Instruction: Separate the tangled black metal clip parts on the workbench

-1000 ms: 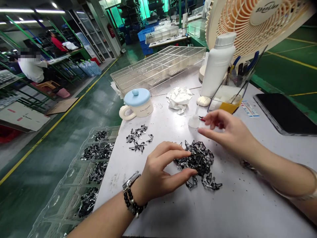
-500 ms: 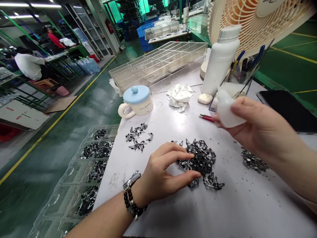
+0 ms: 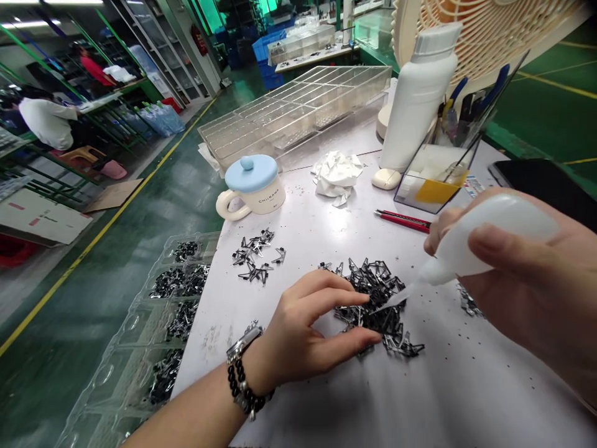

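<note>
At centre frame, on the white table (image 3: 466, 386), lies the pile of black metal clips (image 3: 379, 306), and both your hands are at it. Your left hand (image 3: 305, 336) rests at the pile's left edge, thumb and forefinger spread and touching the nearest clips; a watch and bead bracelet (image 3: 242, 376) sit on that wrist. Your right hand (image 3: 522, 283), right of centre, is closed around a white squeeze bottle (image 3: 485, 239), tilted so that its clear nozzle points down-left and its tip meets the top of the pile. Just above the pile lies a red pen (image 3: 403, 219). A smaller group of clips (image 3: 256, 255) sits apart at centre left. Toward the upper centre stand a lidded mug (image 3: 254, 186), crumpled tissue (image 3: 336, 174) and a tall white bottle (image 3: 417, 93). Lower left, a clear tray (image 3: 140, 348) beside the table holds more clips.
</note>
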Motion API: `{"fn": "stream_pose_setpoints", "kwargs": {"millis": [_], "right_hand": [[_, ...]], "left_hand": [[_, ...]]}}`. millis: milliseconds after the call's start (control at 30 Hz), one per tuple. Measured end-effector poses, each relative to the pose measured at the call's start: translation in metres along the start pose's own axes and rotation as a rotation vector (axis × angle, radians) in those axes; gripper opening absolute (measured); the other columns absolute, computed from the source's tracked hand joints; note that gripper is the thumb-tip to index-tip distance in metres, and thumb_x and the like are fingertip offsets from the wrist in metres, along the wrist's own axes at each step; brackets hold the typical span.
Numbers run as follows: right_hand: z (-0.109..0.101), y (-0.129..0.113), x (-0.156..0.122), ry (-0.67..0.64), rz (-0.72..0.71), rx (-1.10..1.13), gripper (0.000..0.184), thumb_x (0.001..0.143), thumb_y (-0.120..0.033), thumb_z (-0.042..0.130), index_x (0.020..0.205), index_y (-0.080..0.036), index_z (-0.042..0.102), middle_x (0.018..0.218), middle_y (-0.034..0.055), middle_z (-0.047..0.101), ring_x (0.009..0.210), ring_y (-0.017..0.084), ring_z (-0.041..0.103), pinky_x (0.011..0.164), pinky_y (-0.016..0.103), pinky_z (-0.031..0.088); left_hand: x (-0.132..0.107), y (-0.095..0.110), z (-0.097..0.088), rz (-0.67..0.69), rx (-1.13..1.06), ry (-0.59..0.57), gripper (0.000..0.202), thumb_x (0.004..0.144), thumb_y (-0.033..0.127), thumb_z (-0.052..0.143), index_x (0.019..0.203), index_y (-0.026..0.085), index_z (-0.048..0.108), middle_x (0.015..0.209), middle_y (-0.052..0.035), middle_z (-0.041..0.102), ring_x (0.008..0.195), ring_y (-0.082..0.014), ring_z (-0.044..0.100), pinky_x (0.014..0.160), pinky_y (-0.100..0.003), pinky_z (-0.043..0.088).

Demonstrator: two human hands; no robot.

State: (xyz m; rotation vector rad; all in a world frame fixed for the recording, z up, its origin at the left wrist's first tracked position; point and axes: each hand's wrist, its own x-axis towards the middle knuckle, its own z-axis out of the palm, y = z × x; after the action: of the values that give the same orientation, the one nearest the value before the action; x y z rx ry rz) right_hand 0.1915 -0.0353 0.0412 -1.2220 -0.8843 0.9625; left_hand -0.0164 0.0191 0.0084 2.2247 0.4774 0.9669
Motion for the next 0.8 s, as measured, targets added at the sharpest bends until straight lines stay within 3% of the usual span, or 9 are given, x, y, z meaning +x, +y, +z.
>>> {"fn": "stream_pose_setpoints", "kwargs": {"millis": [800], "right_hand": [[0.004, -0.0016, -0.0025, -0.013, 0.042, -0.05, 0.023, 0.067, -0.043, 0.074, 0.077, -0.027, 0.06, 0.078, 0.0021, 0.053, 0.067, 0.012, 0.047, 0.045, 0.024, 0.034]], "left_hand": [[-0.0002, 0.0009, -0.0012, 0.006, 0.01, -0.01, 0.031, 0.07, 0.025, 0.078, 0.097, 0.013, 0.068, 0.087, -0.0103, 0.068, 0.079, -0.0171, 0.065, 0.071, -0.03, 0.058]]}}
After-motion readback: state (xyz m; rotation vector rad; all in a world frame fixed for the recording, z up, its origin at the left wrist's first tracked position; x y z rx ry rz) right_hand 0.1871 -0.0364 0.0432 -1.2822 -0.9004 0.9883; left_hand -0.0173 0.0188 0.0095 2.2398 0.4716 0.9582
